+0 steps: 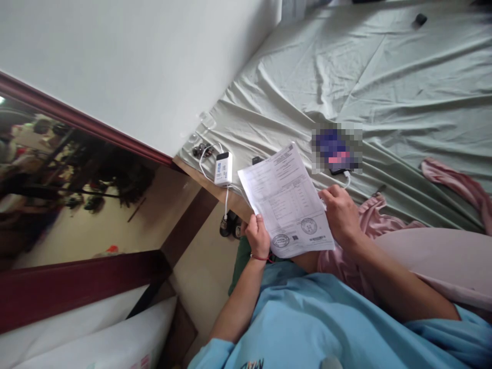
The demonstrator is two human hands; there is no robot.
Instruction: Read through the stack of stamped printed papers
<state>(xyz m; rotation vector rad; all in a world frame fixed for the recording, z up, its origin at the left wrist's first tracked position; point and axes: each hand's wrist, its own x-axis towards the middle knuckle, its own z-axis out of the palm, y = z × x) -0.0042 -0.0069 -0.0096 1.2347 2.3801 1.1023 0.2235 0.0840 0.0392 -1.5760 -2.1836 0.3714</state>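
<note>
A printed sheet of paper (pixel 284 197), with lines of text, a small table and two round stamps near its lower edge, is held over my lap. My left hand (pixel 258 236) pinches its lower left edge, thumb on top, with a thin red string round the wrist. Fingers curled, my right hand (pixel 341 211) grips the sheet's right edge. Just beyond that hand lies a phone (pixel 334 154), its screen blurred out, with a white cable plugged into its end. Left of the sheet, a white power bank (pixel 223 169) with cables rests on the bed edge.
A pale green sheet (pixel 369 77) covers the bed in wrinkles. Pink cloth (pixel 388 220) lies by my right arm. A small dark object (pixel 421 19) sits far back. The white wall (pixel 126 61) and a red-framed opening or mirror (pixel 88 189) are left; white sacks (pixel 115 338) stand lower left.
</note>
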